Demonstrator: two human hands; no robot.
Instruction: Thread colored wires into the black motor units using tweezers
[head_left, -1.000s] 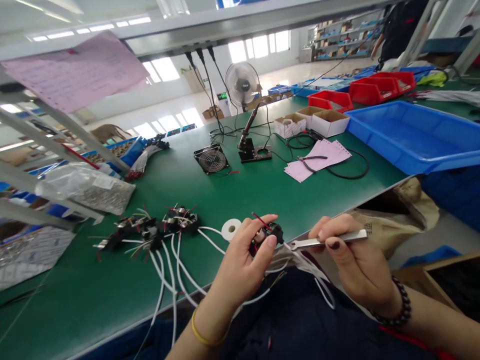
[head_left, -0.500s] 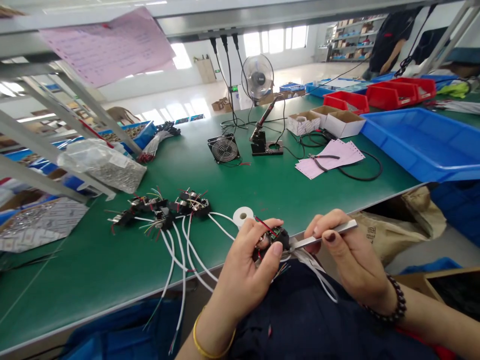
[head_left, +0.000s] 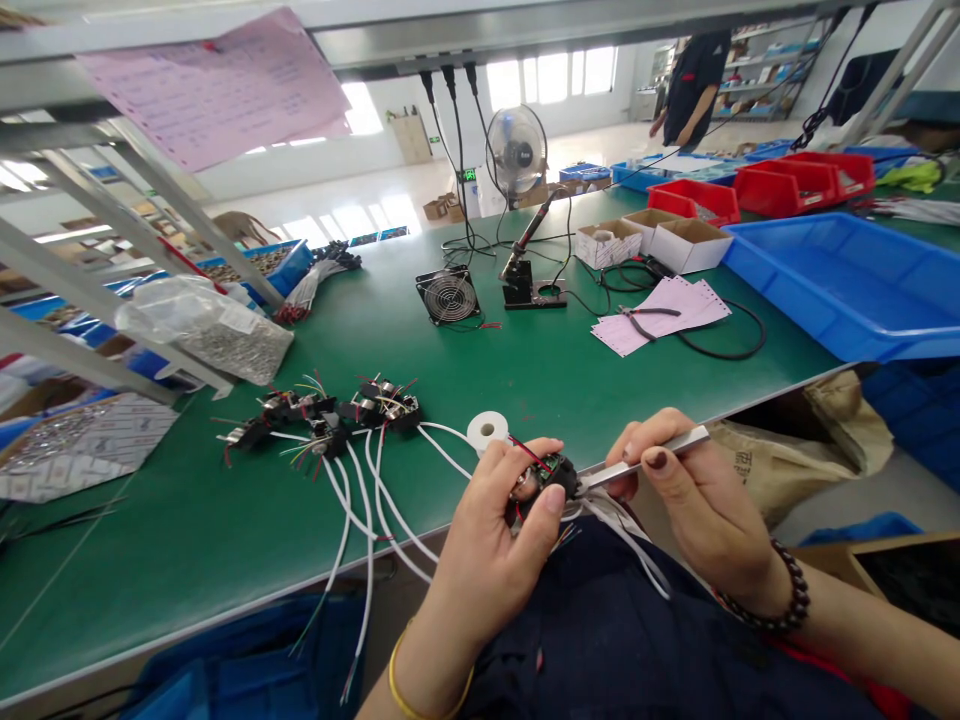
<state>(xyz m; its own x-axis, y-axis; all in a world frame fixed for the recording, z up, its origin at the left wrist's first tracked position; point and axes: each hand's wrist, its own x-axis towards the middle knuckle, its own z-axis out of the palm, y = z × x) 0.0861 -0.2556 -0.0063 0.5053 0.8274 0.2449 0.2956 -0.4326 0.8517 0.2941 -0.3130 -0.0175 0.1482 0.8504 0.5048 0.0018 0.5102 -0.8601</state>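
My left hand (head_left: 499, 530) is closed around a small black device (head_left: 559, 474) with a green board and red wires, at the table's front edge. My right hand (head_left: 694, 500) grips a flat metal tool (head_left: 645, 460), whose far end touches the device's right side. White cables (head_left: 630, 540) hang below the device over my dark clothing. Left of my hands, several similar black units (head_left: 326, 434) with thin coloured wires and white cables lie on the green table (head_left: 315, 340). A white roll (head_left: 487, 430) sits just beyond my left hand.
Farther back are a small black fan (head_left: 448, 296), a soldering iron (head_left: 531, 235) on its stand, and pliers (head_left: 649, 318) on pink papers. A large blue tray (head_left: 847, 290) and red bins (head_left: 787, 187) occupy the right. A person (head_left: 691, 90) stands in the background.
My right hand and the metal tool have shifted slightly left and up, with the tool tilted a little more. The person in the background has moved left.
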